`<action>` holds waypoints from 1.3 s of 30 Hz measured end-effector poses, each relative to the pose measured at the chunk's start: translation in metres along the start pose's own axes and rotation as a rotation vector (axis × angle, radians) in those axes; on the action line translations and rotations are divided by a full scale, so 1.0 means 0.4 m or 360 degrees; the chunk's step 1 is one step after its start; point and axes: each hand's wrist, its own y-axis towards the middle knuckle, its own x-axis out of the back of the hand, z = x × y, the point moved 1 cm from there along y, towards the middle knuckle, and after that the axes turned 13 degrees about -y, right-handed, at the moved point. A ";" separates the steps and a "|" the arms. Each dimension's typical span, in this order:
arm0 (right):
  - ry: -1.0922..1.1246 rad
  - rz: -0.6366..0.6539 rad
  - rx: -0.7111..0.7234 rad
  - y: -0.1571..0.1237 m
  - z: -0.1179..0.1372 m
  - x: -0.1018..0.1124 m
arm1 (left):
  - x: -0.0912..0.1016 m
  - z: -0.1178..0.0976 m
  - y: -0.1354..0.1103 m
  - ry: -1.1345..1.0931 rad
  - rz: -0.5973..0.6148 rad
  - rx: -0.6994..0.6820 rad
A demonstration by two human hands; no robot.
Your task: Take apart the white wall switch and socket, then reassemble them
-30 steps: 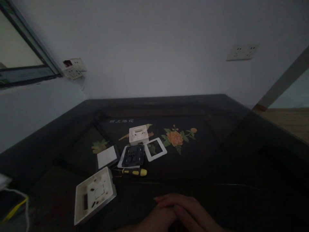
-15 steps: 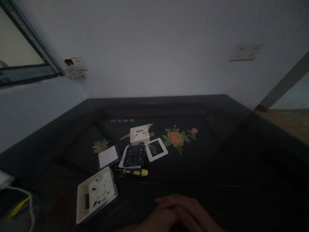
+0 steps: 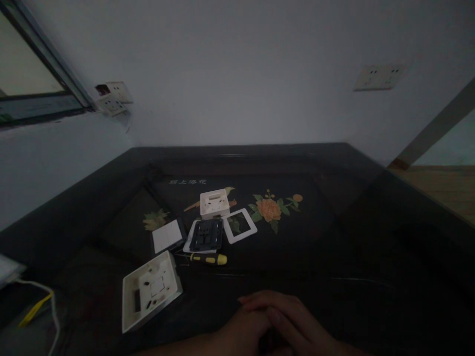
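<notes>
My left hand (image 3: 243, 329) and my right hand (image 3: 293, 314) rest clasped together at the table's near edge. The right lies over the left, and part of the left hand's fingers is hidden; no object shows in either. Up and to the left lies a screwdriver (image 3: 209, 259) with a yellow and black handle. Behind it a black switch or socket module (image 3: 207, 235) sits on a white plate. Beside that lie a white square frame (image 3: 230, 232) and a white panel (image 3: 166, 237) on a dark backing. Two white mounting boxes, one small (image 3: 215, 211) and one larger (image 3: 170, 289), lie open side up.
The dark table (image 3: 334, 212) has a painted flower pattern and stands against a white wall. At the left edge are a white cable (image 3: 55, 316) and a yellow strip (image 3: 35, 310). Wall sockets (image 3: 379, 78) are at the right, with others (image 3: 111, 105) hanging loose at the left.
The view has tilted slightly, so the table and its things appear a little higher. My hands stay clasped, and nothing on the table has been moved.
</notes>
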 end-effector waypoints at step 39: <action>0.0066 0.0034 -0.0007 0.002 -0.019 -0.005 | -0.006 -0.015 -0.004 0.0080 -0.0008 -0.0035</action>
